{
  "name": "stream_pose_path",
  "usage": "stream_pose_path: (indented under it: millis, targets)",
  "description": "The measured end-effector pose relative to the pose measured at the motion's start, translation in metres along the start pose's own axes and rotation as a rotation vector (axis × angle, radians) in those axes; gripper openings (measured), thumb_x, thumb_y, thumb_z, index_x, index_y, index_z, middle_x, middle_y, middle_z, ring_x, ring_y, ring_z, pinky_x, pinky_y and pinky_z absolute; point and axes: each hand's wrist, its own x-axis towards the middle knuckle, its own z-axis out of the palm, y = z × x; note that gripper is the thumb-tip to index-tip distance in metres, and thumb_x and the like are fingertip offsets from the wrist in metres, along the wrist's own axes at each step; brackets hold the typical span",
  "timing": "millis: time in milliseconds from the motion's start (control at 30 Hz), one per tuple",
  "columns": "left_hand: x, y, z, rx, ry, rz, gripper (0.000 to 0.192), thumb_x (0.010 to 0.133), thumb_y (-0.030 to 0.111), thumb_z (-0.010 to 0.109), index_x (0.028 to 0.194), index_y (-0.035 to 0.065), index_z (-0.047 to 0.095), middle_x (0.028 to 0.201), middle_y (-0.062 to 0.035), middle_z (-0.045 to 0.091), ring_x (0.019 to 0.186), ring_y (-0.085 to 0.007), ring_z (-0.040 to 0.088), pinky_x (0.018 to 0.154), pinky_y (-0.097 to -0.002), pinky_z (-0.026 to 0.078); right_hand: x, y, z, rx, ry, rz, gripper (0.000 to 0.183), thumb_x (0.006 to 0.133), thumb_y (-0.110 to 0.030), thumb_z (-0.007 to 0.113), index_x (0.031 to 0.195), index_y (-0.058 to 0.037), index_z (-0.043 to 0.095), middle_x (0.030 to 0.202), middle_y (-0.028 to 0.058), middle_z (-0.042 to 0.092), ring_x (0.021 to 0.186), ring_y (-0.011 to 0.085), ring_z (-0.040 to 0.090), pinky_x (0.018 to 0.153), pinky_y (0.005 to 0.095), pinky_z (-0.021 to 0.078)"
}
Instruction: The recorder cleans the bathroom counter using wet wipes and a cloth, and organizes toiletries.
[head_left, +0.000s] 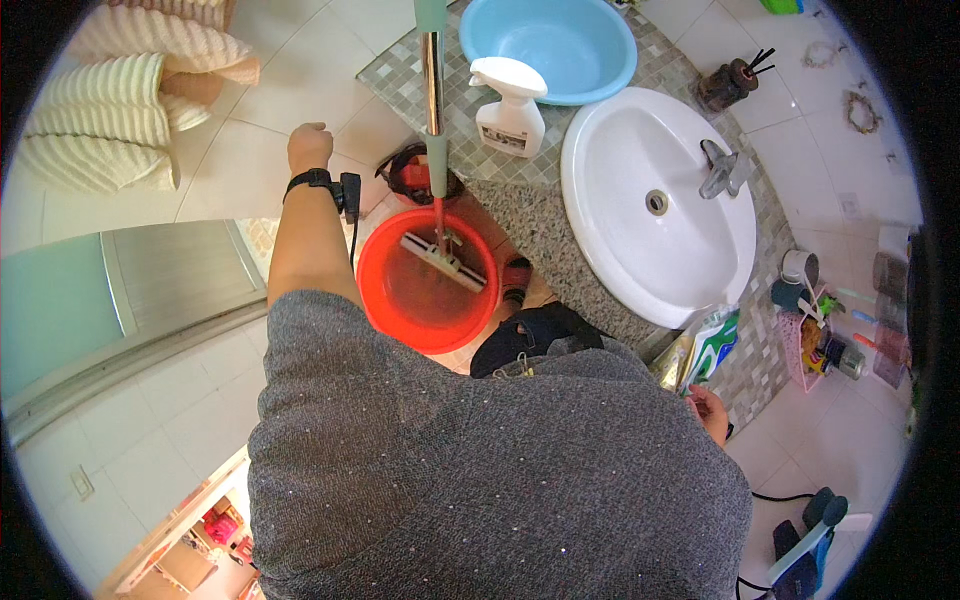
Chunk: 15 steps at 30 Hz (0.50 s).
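My left hand (309, 146) is stretched forward against a backdrop of white wall tiles. Its fingers are curled in, and nothing shows between them. At the counter's right side, my right hand (709, 412) grips the lower end of a shiny plastic packet (705, 349) with green, white and blue print. The packet leans by the near rim of the white washbasin (622, 247). Ahead on the floor is a red plastic basin (364, 281) with a mop head (444, 262) inside it. Its green and chrome mop pole (433, 82) rises past the counter edge.
A white spray bottle (514, 112) and a blue plastic basin (555, 45) stand on the mosaic counter. A metal faucet (721, 169) and a reed diffuser (727, 82) sit farther right. Towels (105, 135) hang at left. A pink basket (796, 349) holds toiletries.
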Motion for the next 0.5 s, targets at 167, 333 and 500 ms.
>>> stream_pose_path:
  millis: [167, 333, 500]
  targets:
    - [-0.042, 0.032, 0.007, -0.308, 0.045, -0.098, 0.043, 0.082, 0.035, 0.062, 0.109, 0.0015, 0.066, 0.1, -0.0188, 0.068, 0.094, -0.0274, 0.065, 0.084, -0.0345, 0.05, -0.014, 0.024, 0.001, 0.045, 0.039, 0.099, 0.025, 0.089, -0.009, 0.063, 0.112, -0.0006, 0.061, 0.091, 0.0087, 0.065, 0.082, 0.0151, 0.063, 0.078, 0.0292, 0.0498]
    - [-0.112, -0.024, 0.073, -0.758, -0.147, -0.132, 0.035, 0.082, 0.021, 0.065, 0.11, -0.0009, 0.063, 0.085, -0.008, 0.064, 0.066, -0.0141, 0.058, 0.059, -0.0252, 0.048, -0.012, 0.008, -0.002, -0.123, 0.239, 0.006, 0.027, 0.08, -0.011, 0.069, 0.105, -0.003, 0.064, 0.1, 0.0127, 0.063, 0.085, 0.0244, 0.062, 0.078, 0.033, 0.0495]
    - [-0.215, 0.058, 0.062, -0.996, -0.739, -0.533, 0.009, 0.08, 0.008, 0.062, 0.076, 0.0109, 0.054, 0.078, 0.0005, 0.06, 0.063, -0.0095, 0.055, 0.051, -0.0229, 0.047, -0.03, 0.029, -0.007, -0.178, 0.45, 0.166, 0.04, 0.076, -0.018, 0.072, 0.112, -0.0053, 0.061, 0.11, 0.0167, 0.058, 0.1, 0.0312, 0.057, 0.088, 0.0374, 0.0465]
